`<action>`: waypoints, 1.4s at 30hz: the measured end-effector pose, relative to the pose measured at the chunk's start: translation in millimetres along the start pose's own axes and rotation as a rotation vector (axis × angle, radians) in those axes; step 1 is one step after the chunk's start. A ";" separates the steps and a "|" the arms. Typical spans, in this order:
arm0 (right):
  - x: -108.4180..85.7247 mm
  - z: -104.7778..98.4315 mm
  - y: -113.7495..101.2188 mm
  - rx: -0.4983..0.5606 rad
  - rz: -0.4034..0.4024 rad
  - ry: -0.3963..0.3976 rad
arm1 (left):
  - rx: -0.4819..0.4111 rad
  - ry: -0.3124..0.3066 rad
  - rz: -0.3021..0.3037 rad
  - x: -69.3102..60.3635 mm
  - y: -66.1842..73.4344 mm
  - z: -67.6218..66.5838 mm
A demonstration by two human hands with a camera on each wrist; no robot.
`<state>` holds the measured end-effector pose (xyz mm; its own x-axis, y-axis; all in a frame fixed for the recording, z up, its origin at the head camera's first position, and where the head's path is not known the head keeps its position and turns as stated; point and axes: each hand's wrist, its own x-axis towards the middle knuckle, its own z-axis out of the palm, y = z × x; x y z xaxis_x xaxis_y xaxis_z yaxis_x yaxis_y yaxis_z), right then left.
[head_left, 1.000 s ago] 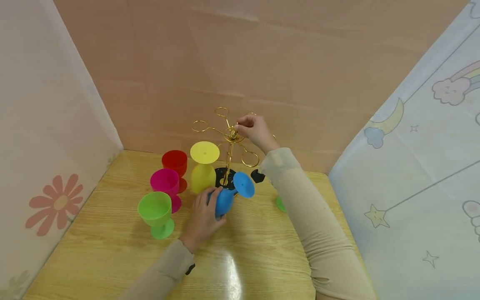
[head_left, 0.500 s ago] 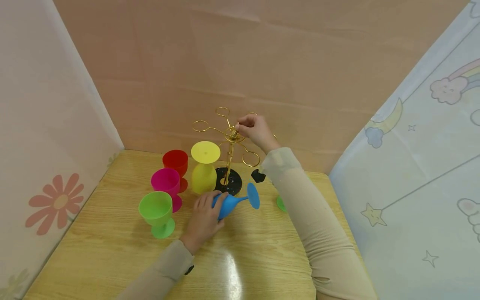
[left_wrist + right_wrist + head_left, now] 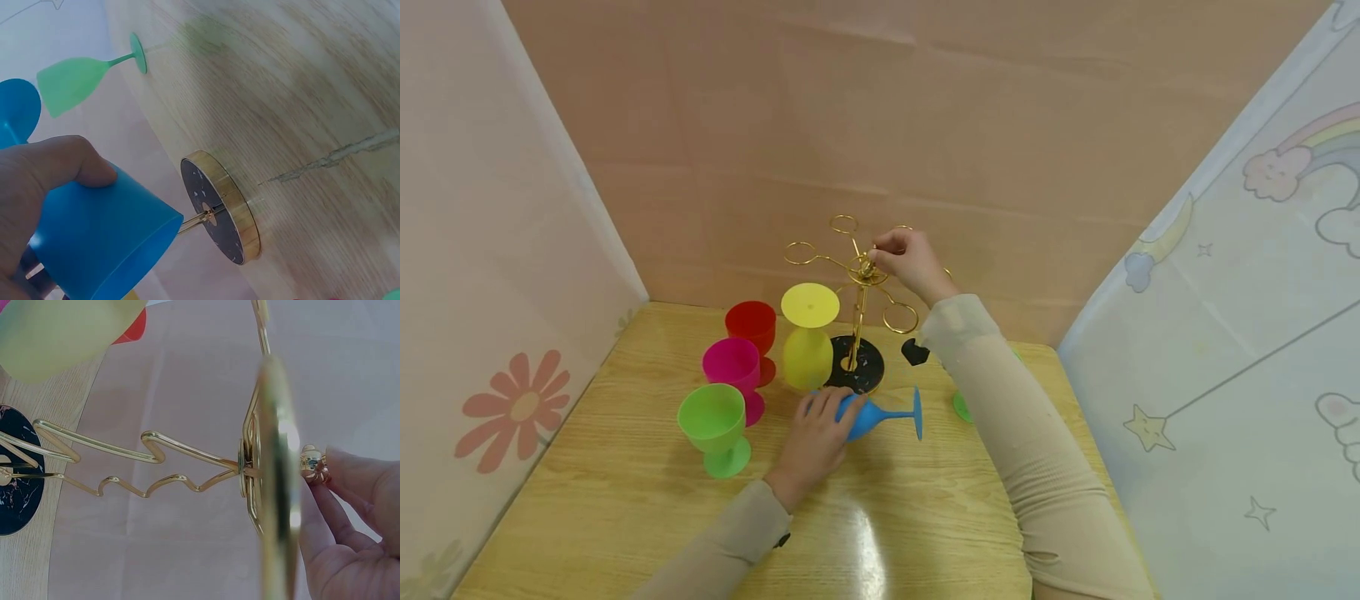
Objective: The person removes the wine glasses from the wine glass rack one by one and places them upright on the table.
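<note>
My left hand grips a blue plastic goblet by its bowl. The goblet lies sideways in the air or close to the table, its foot pointing right. In the left wrist view, the blue bowl shows its open mouth at the lower right. My right hand pinches the gold knob atop a gold wire rack with several ring arms and a round black base. Left of the rack's pole is an upside-down yellow goblet, foot up; whether it hangs or stands, I cannot tell.
Red, magenta and light green goblets stand upright in a row at left. Another green goblet stands at right, mostly behind my right forearm in the head view. A brown-pink backdrop closes off the table's rear.
My left hand has turned the blue goblet from foot tilted up to nearly level, its foot swinging down and right. The right hand stays on the knob.
</note>
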<state>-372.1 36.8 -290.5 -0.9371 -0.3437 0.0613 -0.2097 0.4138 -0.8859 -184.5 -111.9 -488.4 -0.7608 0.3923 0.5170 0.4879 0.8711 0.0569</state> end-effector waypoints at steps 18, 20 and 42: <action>-2.6 2.8 2.0 0.043 0.003 0.031 | 0.072 -0.068 0.084 -0.7 -2.9 -4.9; -3.2 4.0 4.1 0.038 -0.007 0.043 | 0.077 -0.075 0.088 -1.6 -3.3 -4.5; -122.7 5.1 25.4 0.108 -0.446 0.235 | 0.078 -0.070 0.092 3.2 -5.4 -2.9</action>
<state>-261.0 85.2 -322.9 -0.8032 -0.2632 0.5344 -0.5847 0.1764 -0.7919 -188.3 -116.2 -484.6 -0.7440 0.4885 0.4559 0.5239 0.8499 -0.0558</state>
